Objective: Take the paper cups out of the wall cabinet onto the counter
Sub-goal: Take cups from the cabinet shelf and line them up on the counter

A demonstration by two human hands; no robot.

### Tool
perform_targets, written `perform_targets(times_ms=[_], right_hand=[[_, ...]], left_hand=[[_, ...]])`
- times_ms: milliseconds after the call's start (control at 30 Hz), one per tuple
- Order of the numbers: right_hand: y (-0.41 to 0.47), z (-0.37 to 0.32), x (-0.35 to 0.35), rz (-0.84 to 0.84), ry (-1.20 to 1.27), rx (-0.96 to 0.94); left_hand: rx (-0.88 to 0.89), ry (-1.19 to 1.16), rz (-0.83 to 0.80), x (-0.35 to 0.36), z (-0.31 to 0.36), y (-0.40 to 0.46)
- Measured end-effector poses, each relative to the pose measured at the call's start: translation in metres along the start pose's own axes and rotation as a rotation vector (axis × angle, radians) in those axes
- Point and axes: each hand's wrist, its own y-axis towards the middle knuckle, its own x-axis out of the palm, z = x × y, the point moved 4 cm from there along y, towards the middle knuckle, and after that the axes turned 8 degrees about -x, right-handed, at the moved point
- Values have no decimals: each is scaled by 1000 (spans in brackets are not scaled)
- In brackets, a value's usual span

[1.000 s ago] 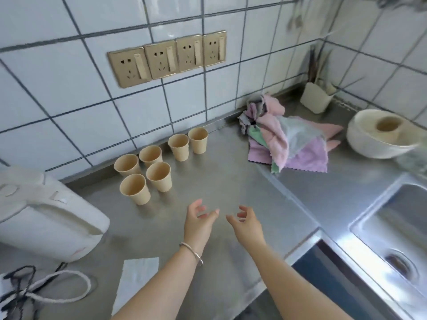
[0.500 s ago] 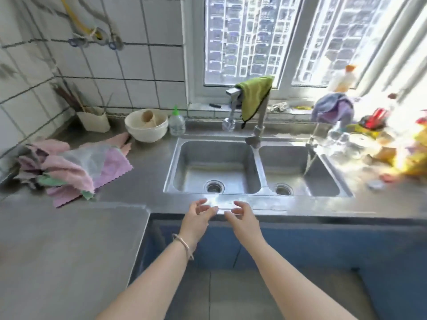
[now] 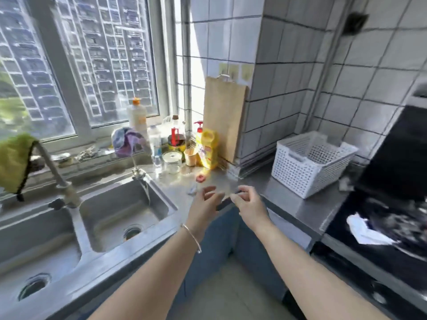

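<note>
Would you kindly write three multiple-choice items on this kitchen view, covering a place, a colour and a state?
1. Where does the white basket stand?
A. in the sink
B. on the counter by the stove
C. on the windowsill

2. What colour is the cloth draped on the faucet?
A. green
B. red
C. black

3. How are the left hand and right hand?
A. both gripping cups
B. one on the faucet
C. both loosely open, holding nothing

Answers: B, the basket sits on steel counter beside the black stove; A, the cloth is green; C, the fingers curl loosely around nothing.
</note>
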Motion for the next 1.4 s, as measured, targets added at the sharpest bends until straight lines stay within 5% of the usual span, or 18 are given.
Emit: perform_targets(times_ms=[367, 867, 1133, 1400], right_hand=[[139, -50, -179, 314, -152, -106], [313, -195, -320, 579, -363, -326], [391, -293, -400, 635, -600, -541], [456, -368, -456, 764, -541, -739]], left_hand=[[178, 138, -345, 190, 120, 120], [537, 245, -588, 351, 331, 237], [765, 182, -478, 431, 448, 274], [1019, 206, -411, 490, 563, 292]])
